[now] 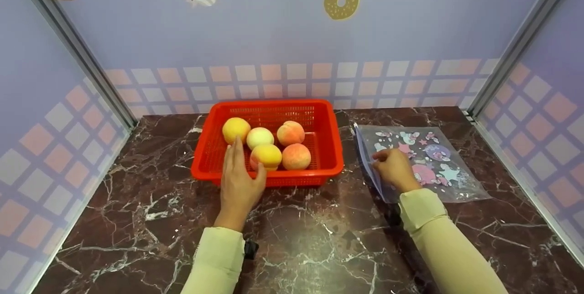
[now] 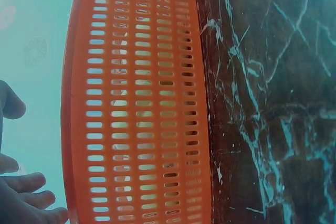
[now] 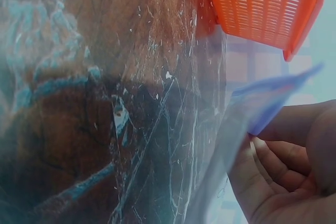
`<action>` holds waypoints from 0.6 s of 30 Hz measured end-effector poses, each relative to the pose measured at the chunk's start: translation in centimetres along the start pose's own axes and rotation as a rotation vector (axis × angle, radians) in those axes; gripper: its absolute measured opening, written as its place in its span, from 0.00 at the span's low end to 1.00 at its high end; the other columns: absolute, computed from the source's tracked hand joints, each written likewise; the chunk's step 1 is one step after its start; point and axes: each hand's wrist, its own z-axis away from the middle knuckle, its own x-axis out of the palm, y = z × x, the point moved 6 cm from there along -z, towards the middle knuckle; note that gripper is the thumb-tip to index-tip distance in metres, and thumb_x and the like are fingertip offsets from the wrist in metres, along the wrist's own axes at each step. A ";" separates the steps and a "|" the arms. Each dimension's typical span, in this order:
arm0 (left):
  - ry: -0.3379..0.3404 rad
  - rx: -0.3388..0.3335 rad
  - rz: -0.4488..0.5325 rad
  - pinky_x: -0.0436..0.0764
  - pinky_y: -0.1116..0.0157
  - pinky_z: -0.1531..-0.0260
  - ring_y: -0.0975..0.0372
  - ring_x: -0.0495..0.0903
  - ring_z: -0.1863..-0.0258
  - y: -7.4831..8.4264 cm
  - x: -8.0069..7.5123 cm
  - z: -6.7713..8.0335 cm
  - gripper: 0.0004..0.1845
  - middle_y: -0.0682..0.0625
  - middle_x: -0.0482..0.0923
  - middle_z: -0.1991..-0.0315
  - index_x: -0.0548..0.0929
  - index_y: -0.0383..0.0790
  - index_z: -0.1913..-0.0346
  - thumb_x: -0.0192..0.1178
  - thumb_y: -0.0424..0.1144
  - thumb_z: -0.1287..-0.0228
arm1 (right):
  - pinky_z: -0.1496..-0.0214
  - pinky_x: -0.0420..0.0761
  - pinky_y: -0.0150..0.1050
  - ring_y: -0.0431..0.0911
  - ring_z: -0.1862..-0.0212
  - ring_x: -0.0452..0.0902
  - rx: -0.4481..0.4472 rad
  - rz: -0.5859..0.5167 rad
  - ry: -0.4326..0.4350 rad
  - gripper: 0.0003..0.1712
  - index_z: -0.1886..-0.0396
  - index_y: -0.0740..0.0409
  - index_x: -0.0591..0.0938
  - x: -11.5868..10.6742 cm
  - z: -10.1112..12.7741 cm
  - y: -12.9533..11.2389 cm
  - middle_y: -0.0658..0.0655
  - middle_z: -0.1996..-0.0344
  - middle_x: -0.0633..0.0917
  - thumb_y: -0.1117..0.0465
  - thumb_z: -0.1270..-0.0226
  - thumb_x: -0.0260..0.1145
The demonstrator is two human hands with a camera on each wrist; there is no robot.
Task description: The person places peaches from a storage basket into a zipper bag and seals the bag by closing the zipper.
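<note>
A red plastic basket (image 1: 335,148) holds several peach-like fruits: a yellow one (image 1: 236,129), a pale one (image 1: 260,139), a red-and-yellow one (image 1: 266,156) and two orange-pink peaches (image 1: 297,156). Over the basket's front rim, my left hand (image 1: 241,189) reaches with its fingers extended beside the fruits; whether it touches any cannot be made out. My right hand (image 1: 393,168) pinches the lilac edge of a clear zip bag (image 1: 456,186) between thumb and fingers. In the right wrist view that lilac edge (image 3: 273,98) is lifted at the fingers (image 3: 294,124).
The basket and bag sit on a dark red marbled tabletop (image 1: 301,248). A lilac wall (image 1: 273,24) with printed doughnuts stands behind, and checked side walls (image 1: 543,125) bound both sides.
</note>
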 end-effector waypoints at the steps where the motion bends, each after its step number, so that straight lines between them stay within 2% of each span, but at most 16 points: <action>1: -0.001 0.001 0.001 0.58 0.51 0.28 0.45 0.58 0.27 0.1 0.1 0.0 0.41 0.37 0.60 0.28 0.55 0.36 0.25 0.59 0.40 0.39 | 0.50 0.78 0.51 0.56 0.56 0.80 0.005 -0.001 -0.002 0.17 0.53 0.67 0.85 0.0 0.0 0.0 0.67 0.57 0.86 0.66 0.41 0.61; 7: -0.005 0.014 0.011 0.60 0.50 0.29 0.45 0.62 0.29 0.5 0.4 0.3 0.42 0.37 0.63 0.29 0.55 0.37 0.25 0.60 0.39 0.40 | 0.52 0.78 0.49 0.55 0.57 0.80 0.021 0.000 -0.009 0.17 0.52 0.67 0.84 0.0 0.2 0.2 0.68 0.57 0.86 0.66 0.40 0.62; 13: 0.010 0.057 0.024 0.62 0.48 0.31 0.42 0.67 0.34 1.2 0.6 0.5 0.41 0.34 0.67 0.33 0.59 0.32 0.27 0.63 0.38 0.42 | 0.53 0.78 0.50 0.56 0.58 0.81 -0.004 0.018 0.008 0.18 0.53 0.67 0.84 -0.3 0.2 -0.1 0.67 0.59 0.86 0.67 0.43 0.61; 18: -0.006 0.056 0.026 0.65 0.48 0.32 0.43 0.68 0.35 1.7 0.9 0.6 0.41 0.34 0.67 0.33 0.59 0.33 0.27 0.63 0.39 0.42 | 0.52 0.78 0.51 0.56 0.57 0.81 -0.013 0.020 0.016 0.18 0.54 0.67 0.84 -0.4 0.2 -0.2 0.67 0.60 0.86 0.68 0.44 0.61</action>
